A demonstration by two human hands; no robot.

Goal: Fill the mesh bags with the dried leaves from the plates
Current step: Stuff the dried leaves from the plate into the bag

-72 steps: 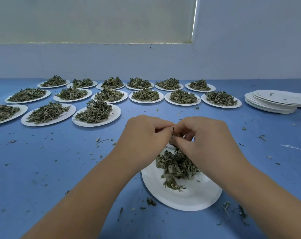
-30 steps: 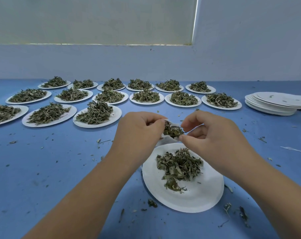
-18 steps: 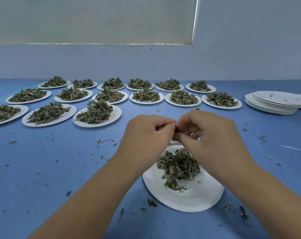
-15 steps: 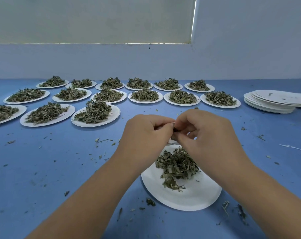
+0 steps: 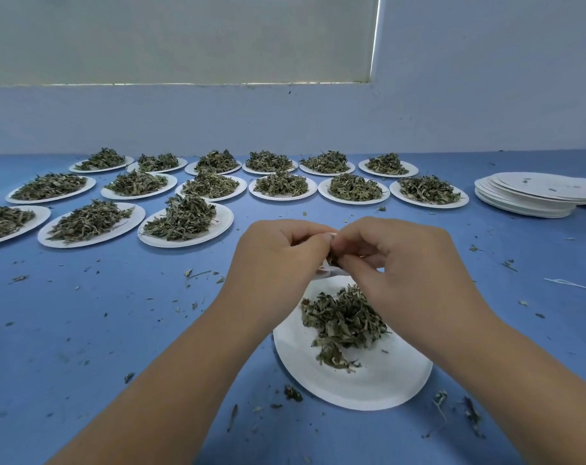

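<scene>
Blue table runs to a pale wall at 12 o'clock. Plates heaped with leaves fill the band from 10 to 1 o'clock, and a stack of bare ones sits at 2 o'clock. At 5 o'clock the near plate holds a small pile.

Above that plate's 12 o'clock rim, the left hand and right hand meet, curled fingertips pinching the bag. A second ago they were apart, with the bag open between them and leaves inside. Now they have closed over it, so I judge another pinch is being tucked in. The pile shows this plate is not finished.

Only white slivers of the bag show. One corner hangs toward 6 o'clock, and the mouth likely faces up among the fingertips. I cannot tell its long axis.
</scene>
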